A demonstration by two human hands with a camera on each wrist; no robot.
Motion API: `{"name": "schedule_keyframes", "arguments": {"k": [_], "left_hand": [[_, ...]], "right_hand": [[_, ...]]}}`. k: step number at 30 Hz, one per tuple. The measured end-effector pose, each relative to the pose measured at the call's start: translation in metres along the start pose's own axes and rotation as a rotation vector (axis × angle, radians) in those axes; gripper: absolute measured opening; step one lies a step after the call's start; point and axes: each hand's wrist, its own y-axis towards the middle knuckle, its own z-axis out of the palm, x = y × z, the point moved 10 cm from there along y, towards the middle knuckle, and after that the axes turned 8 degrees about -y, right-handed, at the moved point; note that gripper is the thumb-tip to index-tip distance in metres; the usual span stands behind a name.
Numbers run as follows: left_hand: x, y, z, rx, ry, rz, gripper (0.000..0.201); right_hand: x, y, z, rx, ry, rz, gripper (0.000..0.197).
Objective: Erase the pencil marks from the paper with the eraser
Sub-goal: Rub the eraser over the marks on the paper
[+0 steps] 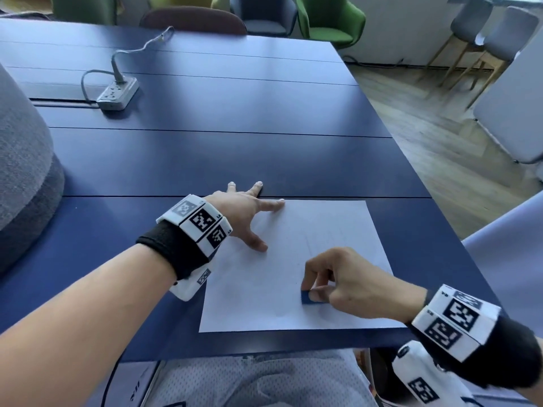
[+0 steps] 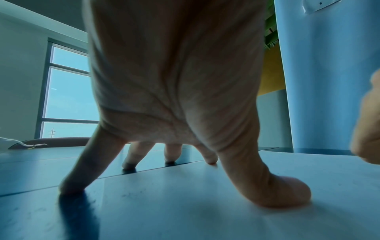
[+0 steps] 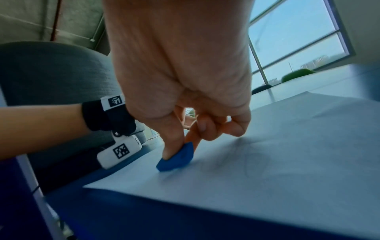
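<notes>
A white sheet of paper (image 1: 264, 277) lies on the dark blue table (image 1: 205, 160) near its front edge. Faint grey pencil marks (image 3: 248, 155) show on it in the right wrist view. My right hand (image 1: 340, 277) pinches a small blue eraser (image 1: 308, 297) between thumb and fingers, its lower edge against the paper (image 3: 287, 146); the eraser (image 3: 176, 158) is tilted. My left hand (image 1: 249, 212) is spread, fingers straight. Its thumb (image 2: 277, 188) and index finger press the sheet's upper left part; the other fingertips (image 2: 129, 164) stand on the table beyond the paper.
A grey power strip (image 1: 117, 94) with its cable lies at the far left of the table. A grey cushioned object (image 1: 20, 160) stands at the left edge. Chairs (image 1: 329, 19) line the far side. The table's right edge drops to wooden floor (image 1: 440, 136).
</notes>
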Motion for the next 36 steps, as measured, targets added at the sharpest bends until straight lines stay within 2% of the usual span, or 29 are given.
{"name": "schedule_keyframes", "arguments": {"k": [5,9,13,17,22,26,31,36], "left_hand": [[0.0,0.001,0.0,0.001,0.004,0.001,0.101],[0.0,0.0,0.0,0.006,0.003,-0.004,0.101],[-0.001,0.001,0.0,0.007,0.005,-0.005,0.102],[-0.001,0.001,0.0,0.005,0.01,-0.003,0.102],[0.0,0.003,0.002,0.006,-0.004,0.006,0.102],[0.002,0.003,0.003,0.007,-0.023,0.009,0.102],[0.0,0.002,0.0,-0.016,-0.034,0.022,0.102],[-0.007,0.0,-0.001,-0.055,-0.005,0.089,0.097]], "right_hand": [[-0.004,0.006,-0.016,-0.114,0.009,0.014,0.012],[0.004,0.002,-0.001,0.036,-0.03,-0.03,0.014],[0.0,0.012,-0.014,-0.072,-0.008,-0.003,0.014],[-0.001,0.011,-0.005,0.048,-0.031,-0.009,0.014],[-0.004,0.055,-0.043,-0.128,-0.044,0.042,0.015],[-0.015,0.084,-0.075,-0.212,-0.054,0.086,0.012],[-0.025,0.064,-0.064,-0.166,-0.107,0.076,0.012],[-0.042,0.05,-0.052,-0.102,0.001,0.102,0.005]]}}
